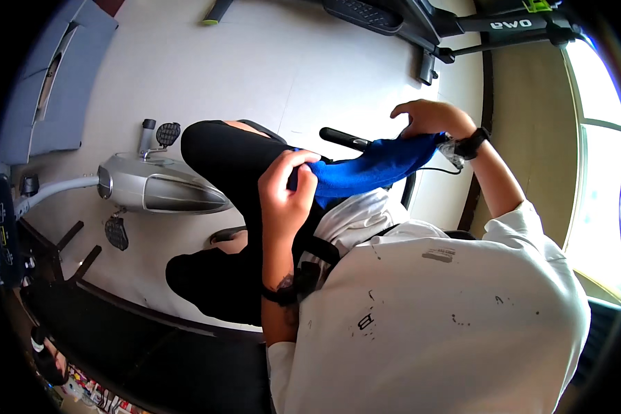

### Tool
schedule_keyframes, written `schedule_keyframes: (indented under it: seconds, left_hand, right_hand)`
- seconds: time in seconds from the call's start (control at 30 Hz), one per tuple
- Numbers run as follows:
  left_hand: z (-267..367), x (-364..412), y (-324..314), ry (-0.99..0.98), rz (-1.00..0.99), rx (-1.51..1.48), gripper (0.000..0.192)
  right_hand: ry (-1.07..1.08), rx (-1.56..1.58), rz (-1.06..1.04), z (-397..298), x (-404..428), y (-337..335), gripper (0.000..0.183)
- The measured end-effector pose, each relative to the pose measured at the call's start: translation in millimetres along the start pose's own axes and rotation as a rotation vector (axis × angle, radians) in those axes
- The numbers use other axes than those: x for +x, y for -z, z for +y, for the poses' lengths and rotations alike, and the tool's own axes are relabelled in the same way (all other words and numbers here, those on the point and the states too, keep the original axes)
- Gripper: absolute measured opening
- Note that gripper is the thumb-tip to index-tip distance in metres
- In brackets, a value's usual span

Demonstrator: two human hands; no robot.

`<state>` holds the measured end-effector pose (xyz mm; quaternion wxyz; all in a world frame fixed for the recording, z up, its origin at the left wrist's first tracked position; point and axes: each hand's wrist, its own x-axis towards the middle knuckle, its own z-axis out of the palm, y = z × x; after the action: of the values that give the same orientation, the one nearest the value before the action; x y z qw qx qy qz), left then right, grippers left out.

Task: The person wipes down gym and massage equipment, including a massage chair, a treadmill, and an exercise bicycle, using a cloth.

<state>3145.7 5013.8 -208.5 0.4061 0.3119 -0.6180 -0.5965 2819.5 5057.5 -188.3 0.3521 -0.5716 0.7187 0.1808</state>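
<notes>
A blue cloth (372, 168) stretches between my hands above my lap. My left hand (287, 189) pinches its near end between thumb and fingers, beside my black-clad thigh. At the cloth's other end, my right hand (437, 118) arches over the upper edge with finger and thumb apart. Some right fingers are hidden, so whether they grip the fabric is unclear. A crumpled clear piece (450, 153), perhaps plastic, shows under the right wrist, by a black wristband (473, 144). Behind the cloth, a black handle grip (344, 138) sticks out.
A silver exercise bike (160, 186) with black pedals (116, 233) stands before my legs. Dark fitness equipment (434, 26) lies beyond on the pale floor (238, 67). Along my left runs a long black padded surface (150, 346). Grey-blue upholstered furniture (75, 88) is ahead; a window (600, 171) is to my right.
</notes>
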Motion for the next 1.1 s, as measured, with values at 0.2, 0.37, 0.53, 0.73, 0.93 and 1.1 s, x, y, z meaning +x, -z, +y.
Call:
schedule_keyframes:
  seconds: [0.2, 0.37, 0.53, 0.73, 0.93, 1.1]
  left_hand:
    - [-74.2, -5.9, 0.5, 0.381, 0.042, -0.264, 0.017]
    - [-86.0, -12.1, 16.8, 0.345, 0.096, -0.385, 0.020]
    - [-86.0, -13.3, 19.9, 0.302, 0.082, -0.390, 0.020]
    - [-79.7, -16.8, 22.9, 0.287, 0.079, -0.272, 0.019]
    - [-83.1, -24.4, 14.4, 0.258, 0.126, -0.056, 0.017]
    - [-82.9, -20.2, 19.1, 0.225, 0.167, 0.041, 0.016]
  right_hand:
    - [0.201, 0.248, 0.323, -25.2, 47.8, -99.5, 0.026]
    - [0.199, 0.123, 0.725, -64.0, 57.9, -144.5, 0.030]
    - [0.193, 0.274, 0.650, -70.9, 73.4, -135.1, 0.034]
    - [0.187, 0.293, 0.668, -66.7, 79.1, -136.6, 0.032]
    - [0.196, 0.344, 0.716, -53.0, 78.9, -131.9, 0.028]
    - [0.224, 0.384, 0.754, -57.1, 83.4, -135.5, 0.025]
